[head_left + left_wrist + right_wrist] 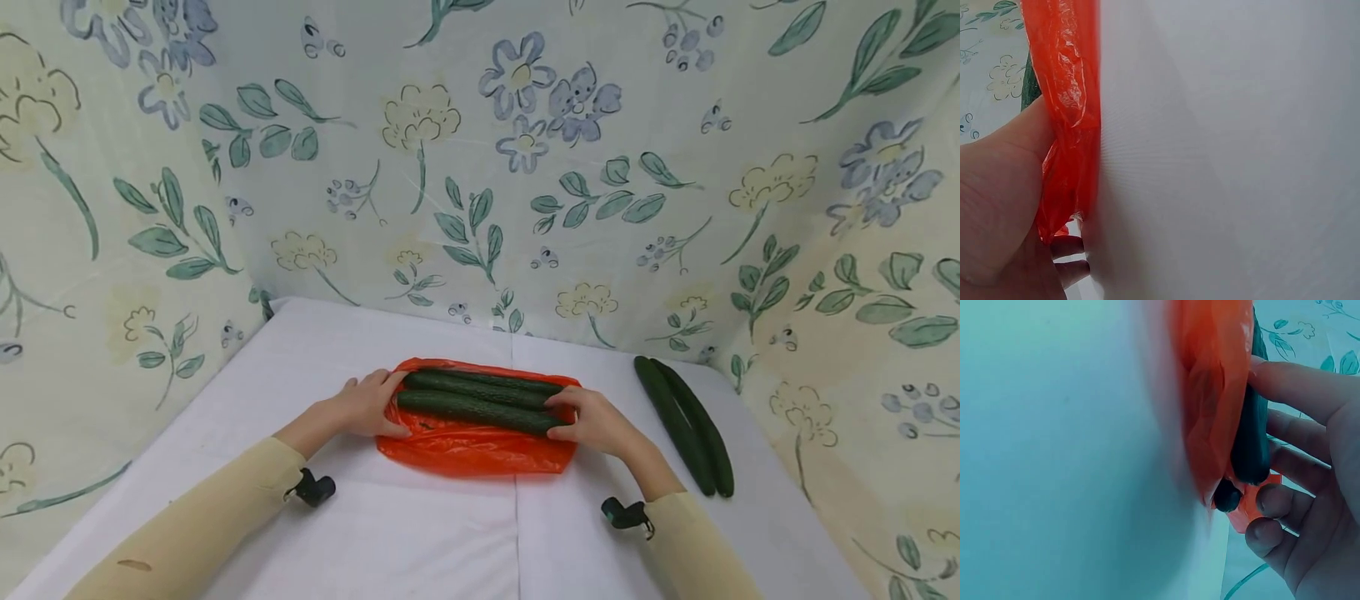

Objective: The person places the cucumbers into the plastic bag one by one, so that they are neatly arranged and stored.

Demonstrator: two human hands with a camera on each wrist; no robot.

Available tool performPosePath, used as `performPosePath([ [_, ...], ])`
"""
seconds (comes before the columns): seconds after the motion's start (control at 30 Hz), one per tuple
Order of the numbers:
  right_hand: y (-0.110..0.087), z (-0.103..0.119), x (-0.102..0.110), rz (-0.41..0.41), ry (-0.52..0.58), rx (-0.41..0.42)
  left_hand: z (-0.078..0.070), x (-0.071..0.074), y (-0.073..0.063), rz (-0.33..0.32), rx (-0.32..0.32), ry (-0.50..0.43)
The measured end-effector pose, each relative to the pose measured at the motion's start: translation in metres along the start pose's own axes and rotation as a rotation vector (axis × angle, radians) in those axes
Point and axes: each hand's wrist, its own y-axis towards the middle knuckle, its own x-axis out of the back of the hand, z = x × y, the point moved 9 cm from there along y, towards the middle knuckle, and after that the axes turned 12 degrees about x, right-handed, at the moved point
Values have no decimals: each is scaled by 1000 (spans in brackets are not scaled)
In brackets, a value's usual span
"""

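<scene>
Three dark green cucumbers [480,408] lie side by side on a crumpled red plastic bag [480,454], seen in the head view on the white-covered table. My left hand [371,406] grips the left end of the bag, with the fingers at its far side and the thumb at the near side. In the left wrist view the red film [1069,125] lies against the thumb and palm. Around the right ends of the cucumbers, my right hand [596,419] curls its thumb and fingers. The right wrist view shows the thumb pressed on one cucumber [1252,437].
Two more cucumbers [673,427] rest together on the right side of the table [420,525], apart from the bag. Floral-patterned cloth [480,167] stands as a wall behind and on both sides. A small dark camera [315,489] is strapped at each wrist.
</scene>
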Motion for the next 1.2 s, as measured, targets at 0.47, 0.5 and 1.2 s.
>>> performPosePath([
  [0.47, -7, -16, -5, 70, 99, -52, 0, -1, 0, -2, 9, 11],
  [0.5, -7, -16, -5, 68, 101, -51, -1, -1, 0, 0, 11, 10],
  [1.2, -10, -16, -1, 5, 73, -2, 0, -1, 1, -13, 15, 20],
])
